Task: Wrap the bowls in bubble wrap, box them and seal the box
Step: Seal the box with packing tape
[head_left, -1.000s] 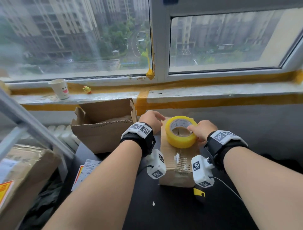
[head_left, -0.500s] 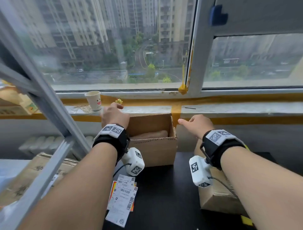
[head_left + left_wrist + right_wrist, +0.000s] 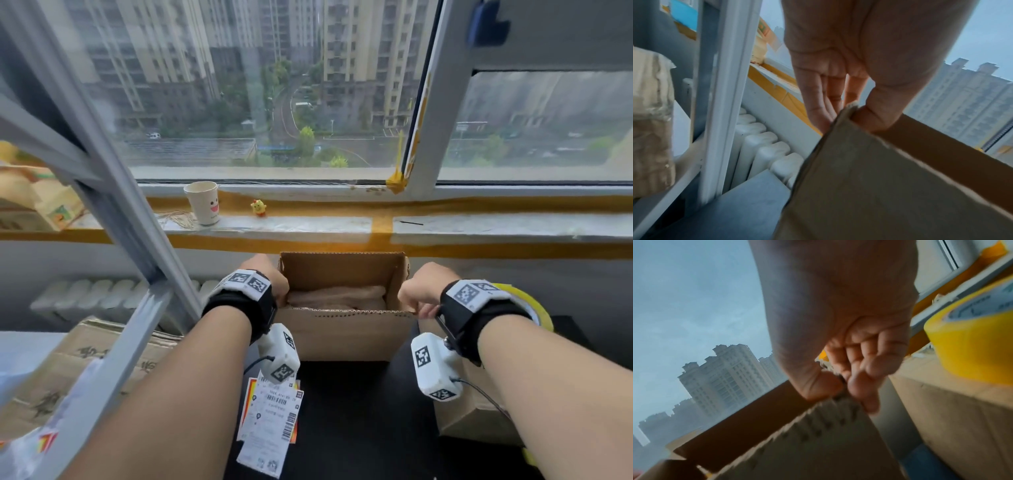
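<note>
An open cardboard box stands on the dark table below the window sill. A pale crumpled bundle lies inside; I cannot tell what it holds. My left hand pinches the box's left wall near the front corner, thumb inside and fingers outside; the left wrist view shows this hand on the box. My right hand pinches the right front corner, and the right wrist view shows the hand and the box. A yellow tape roll sits behind my right wrist.
The tape rests on a closed cardboard box at the right. Shipping labels lie at the table's front. A grey metal frame slants at the left over flattened cardboard. A paper cup and a small toy stand on the sill.
Both hands left the tape roll on the closed box, moved left to the open box and now grip its two front corners. The head view swung left.
</note>
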Motion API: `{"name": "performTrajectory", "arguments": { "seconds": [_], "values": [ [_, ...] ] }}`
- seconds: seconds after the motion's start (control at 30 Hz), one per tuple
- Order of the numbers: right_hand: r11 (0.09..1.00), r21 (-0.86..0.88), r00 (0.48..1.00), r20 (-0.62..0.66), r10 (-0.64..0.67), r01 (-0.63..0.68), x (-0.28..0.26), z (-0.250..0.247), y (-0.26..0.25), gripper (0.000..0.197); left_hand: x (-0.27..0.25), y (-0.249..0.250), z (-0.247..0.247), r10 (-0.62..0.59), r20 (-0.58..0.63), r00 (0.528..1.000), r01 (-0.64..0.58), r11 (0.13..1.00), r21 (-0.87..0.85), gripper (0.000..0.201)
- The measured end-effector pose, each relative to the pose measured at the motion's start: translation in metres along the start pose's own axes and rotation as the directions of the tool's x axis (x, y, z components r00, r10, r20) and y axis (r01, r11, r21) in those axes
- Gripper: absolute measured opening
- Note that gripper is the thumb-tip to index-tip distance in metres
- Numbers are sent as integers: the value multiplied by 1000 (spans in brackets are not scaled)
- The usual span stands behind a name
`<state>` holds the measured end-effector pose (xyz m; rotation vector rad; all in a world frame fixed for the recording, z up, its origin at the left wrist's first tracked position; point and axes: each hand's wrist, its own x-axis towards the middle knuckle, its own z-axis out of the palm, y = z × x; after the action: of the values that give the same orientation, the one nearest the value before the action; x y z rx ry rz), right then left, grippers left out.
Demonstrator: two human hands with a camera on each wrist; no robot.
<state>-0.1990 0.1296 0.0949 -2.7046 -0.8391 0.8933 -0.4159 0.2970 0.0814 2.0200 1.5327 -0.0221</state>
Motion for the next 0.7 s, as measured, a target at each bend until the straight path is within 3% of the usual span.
{"name": "performTrajectory", "arguments": {
  "seconds": [0.1, 0.17, 0.3, 0.4, 0.47, 0.53, 0.63, 0.7],
  "values": [
    [999, -7, 992, 126, 33, -33, -8, -6, 7, 6, 1, 5, 6, -13, 44, 999, 15, 1000, -26, 13],
    [1000, -19, 993, 111, 27, -25, -7, -7, 9, 14, 3, 7, 9, -28, 66, 997, 30, 999, -39, 12],
    [993, -85, 991, -98, -96, 88, 4, -4, 13, 15, -2, 6, 10, -22, 48, 999, 23, 999, -23, 16],
    [961, -49, 910, -310, -275, 274, 7, -1, 15, 8, -5, 1, 12, 0, 27, 1000, 1, 999, -35, 24],
    [921, -113, 883, -262, -390, 373, 6, 1, 10, 12, -4, -2, 15, 4, -7, 1000, -4, 998, -60, 26],
    [899, -174, 888, -168, -429, 402, 6, 5, 4, 18, -3, -2, 17, 21, -43, 999, -24, 996, -86, 28],
    [889, -236, 904, -81, -421, 393, 14, 12, 0, 61, -3, -3, 17, 55, -41, 998, -61, 982, -176, 25],
    [896, -241, 918, -51, -394, 372, 16, 16, 0, 84, -3, -5, 13, 60, 21, 998, -50, 945, -323, 15]
  ]
}}
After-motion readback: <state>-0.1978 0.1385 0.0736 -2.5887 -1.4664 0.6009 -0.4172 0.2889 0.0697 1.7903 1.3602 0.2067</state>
